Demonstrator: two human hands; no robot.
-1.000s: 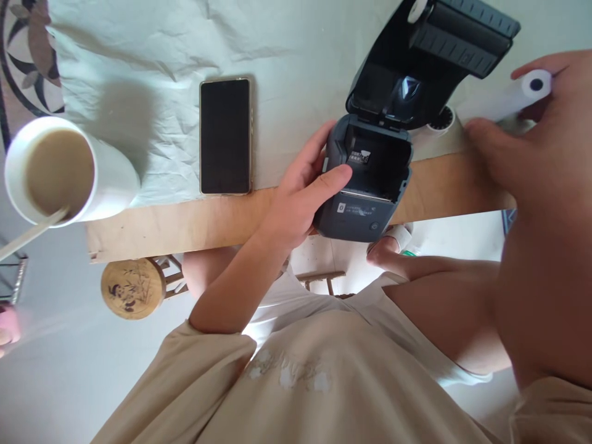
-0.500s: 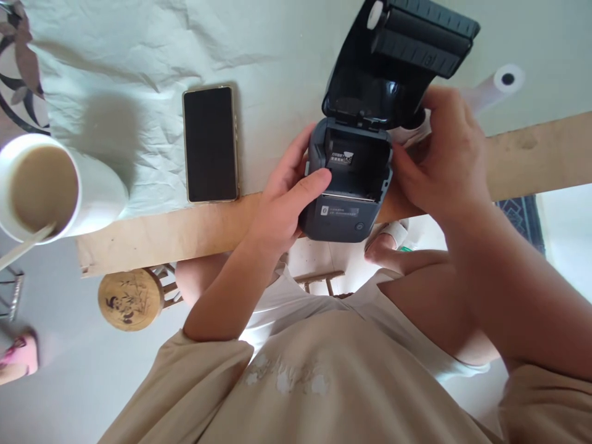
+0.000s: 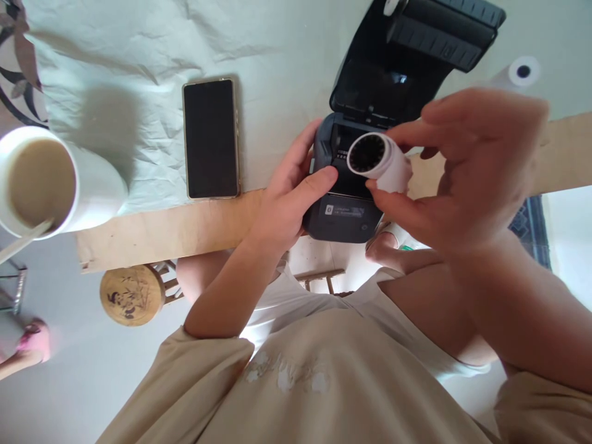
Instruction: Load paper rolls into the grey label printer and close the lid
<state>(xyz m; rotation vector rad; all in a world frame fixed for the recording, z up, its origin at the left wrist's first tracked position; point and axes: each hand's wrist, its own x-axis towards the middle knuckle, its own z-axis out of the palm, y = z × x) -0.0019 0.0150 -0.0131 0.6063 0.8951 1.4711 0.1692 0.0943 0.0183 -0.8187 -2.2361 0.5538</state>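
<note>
A dark portable printer is held at the table's edge, its black lid swung up and its paper bay uncovered. My left hand grips the printer's left side, thumb over the bay's edge. Between the thumb and fingers of my right hand is a small white paper roll with a dark hollow core. The roll is tilted, its open end facing up, over the right part of the bay. From this angle I cannot tell whether it touches the printer.
Left of the printer lies a phone with a dark screen. A white cup of milky brown drink with a spoon stands at the table's left. Another white paper roll lies at the upper right. Below is a round wooden stool.
My right hand has come up from beside the printer with the paper roll, bringing it over the bay. The printer and its lid have shifted slightly right in view.
</note>
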